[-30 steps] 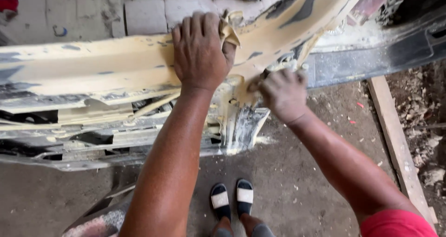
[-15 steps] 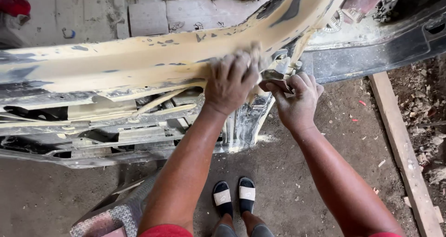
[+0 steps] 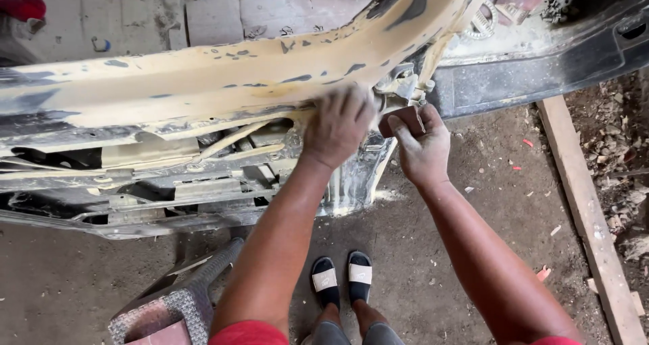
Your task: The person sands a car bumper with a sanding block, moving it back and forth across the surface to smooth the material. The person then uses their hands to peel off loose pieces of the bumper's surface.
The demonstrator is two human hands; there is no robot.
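While the left hand [image 3: 338, 125] lies flat, fingers together, pressed on the lower edge of the yellowish, filler-coated car panel [image 3: 203, 81], the right hand [image 3: 419, 142] is curled around a small brownish sanding block [image 3: 404, 120], held just beside the panel's corner near the bare metal bracket [image 3: 402, 84]. Judging by the surface, the smoothing looks partly done — most of the panel is an even pale coat, yet dark patches show through along the top and toward the right end. Pale dust lies on the dirt floor [image 3: 439, 250] below the corner, near the person's sandals [image 3: 341, 274]. A wooden plank [image 3: 581, 203] lies to the right.
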